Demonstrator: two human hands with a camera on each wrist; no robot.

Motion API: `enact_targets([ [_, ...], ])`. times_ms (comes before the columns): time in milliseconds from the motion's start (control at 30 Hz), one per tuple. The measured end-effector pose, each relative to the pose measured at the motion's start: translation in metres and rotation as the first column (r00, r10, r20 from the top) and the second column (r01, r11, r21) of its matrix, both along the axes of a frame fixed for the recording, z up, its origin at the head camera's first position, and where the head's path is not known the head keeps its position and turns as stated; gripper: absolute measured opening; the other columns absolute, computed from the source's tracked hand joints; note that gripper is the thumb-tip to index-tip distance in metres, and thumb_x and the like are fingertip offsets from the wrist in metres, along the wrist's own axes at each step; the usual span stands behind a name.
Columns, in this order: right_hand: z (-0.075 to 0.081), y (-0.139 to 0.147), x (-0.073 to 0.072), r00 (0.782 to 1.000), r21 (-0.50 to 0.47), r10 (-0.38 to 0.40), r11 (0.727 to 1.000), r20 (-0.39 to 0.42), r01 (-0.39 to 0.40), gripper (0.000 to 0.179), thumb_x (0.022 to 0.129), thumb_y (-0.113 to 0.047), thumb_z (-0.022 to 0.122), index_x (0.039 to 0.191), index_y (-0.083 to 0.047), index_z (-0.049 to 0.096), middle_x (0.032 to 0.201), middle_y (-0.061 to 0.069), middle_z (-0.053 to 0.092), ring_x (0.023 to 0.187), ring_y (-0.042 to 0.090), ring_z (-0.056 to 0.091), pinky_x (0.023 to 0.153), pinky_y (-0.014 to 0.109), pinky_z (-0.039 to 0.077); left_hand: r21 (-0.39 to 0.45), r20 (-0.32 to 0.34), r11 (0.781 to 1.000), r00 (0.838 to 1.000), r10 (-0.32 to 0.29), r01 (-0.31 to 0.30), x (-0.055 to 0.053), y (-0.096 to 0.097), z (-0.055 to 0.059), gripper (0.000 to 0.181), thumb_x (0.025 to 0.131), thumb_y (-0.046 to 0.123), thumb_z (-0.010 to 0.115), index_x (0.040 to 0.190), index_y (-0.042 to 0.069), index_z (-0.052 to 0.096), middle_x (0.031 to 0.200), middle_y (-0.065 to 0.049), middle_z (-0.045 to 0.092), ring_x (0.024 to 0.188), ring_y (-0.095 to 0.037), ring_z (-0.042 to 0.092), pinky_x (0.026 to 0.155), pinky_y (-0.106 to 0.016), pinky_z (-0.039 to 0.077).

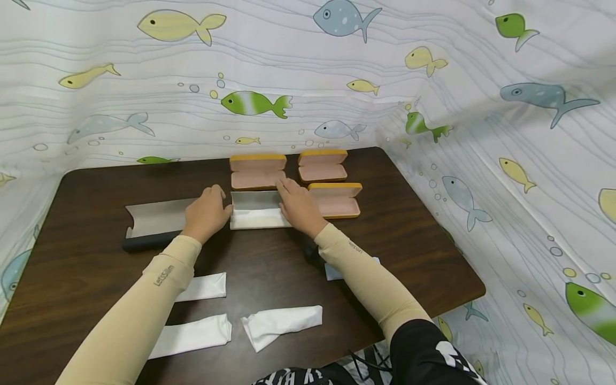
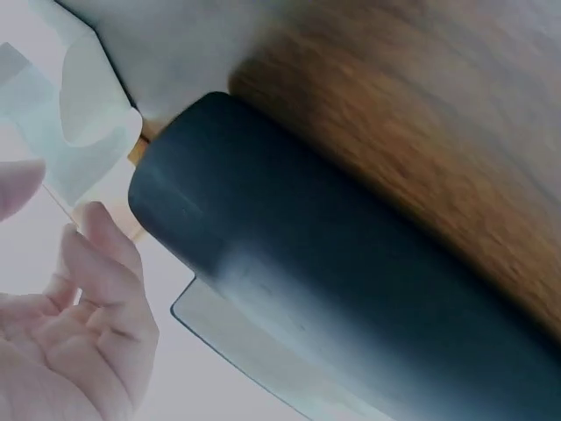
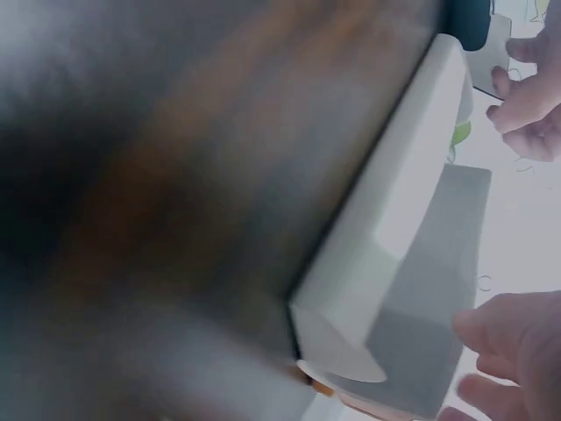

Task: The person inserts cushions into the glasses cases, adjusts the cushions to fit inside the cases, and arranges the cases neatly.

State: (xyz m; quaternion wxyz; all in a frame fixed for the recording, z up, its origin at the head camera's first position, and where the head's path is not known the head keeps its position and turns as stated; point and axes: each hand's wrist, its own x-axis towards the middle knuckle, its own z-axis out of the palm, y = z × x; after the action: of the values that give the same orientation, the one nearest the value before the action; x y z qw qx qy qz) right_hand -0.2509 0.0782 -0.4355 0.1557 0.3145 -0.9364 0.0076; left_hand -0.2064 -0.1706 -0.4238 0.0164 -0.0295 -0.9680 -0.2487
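A white glasses case [image 1: 260, 218] with a grey-lined lid [image 1: 255, 200] stands open in the middle of the table. My left hand [image 1: 208, 214] is at its left end, fingers loosely bent around nothing, with a black glasses case [image 1: 151, 241] beside it, lid also raised. In the left wrist view, the hand [image 2: 88, 324] is beside the end of the black case. My right hand [image 1: 300, 208] reaches over the white case's right end. Its fingertips come right at the raised lid [image 3: 443, 263] in the right wrist view, not curled round it.
Three yellow glasses cases with pink lining, one at the back [image 1: 257, 179], another at the back right [image 1: 322, 172] and one below it [image 1: 335, 207], stand open. White folded cloths [image 1: 284, 323] lie in front. A light blue piece [image 1: 333, 271] shows under my right forearm.
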Motion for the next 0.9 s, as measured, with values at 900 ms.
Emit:
enact_targets([
  [900, -0.011, 0.012, 0.043, 0.998, 0.018, 0.068, 0.998, -0.009, -0.068, 0.037, 0.1, -0.003, 0.063, 0.137, -0.009, 0.064, 0.139, 0.006, 0.062, 0.128, 0.021, 0.06, 0.087, 0.029, 0.057, -0.144, -0.048, 0.969, 0.977, -0.21, 0.201, 0.037, -0.006, -0.01, 0.056, 0.098, 0.006, 0.055, 0.152, -0.001, 0.042, 0.154, -0.023, 0.042, 0.124, -0.053, 0.05, 0.077, -0.058, 0.054],
])
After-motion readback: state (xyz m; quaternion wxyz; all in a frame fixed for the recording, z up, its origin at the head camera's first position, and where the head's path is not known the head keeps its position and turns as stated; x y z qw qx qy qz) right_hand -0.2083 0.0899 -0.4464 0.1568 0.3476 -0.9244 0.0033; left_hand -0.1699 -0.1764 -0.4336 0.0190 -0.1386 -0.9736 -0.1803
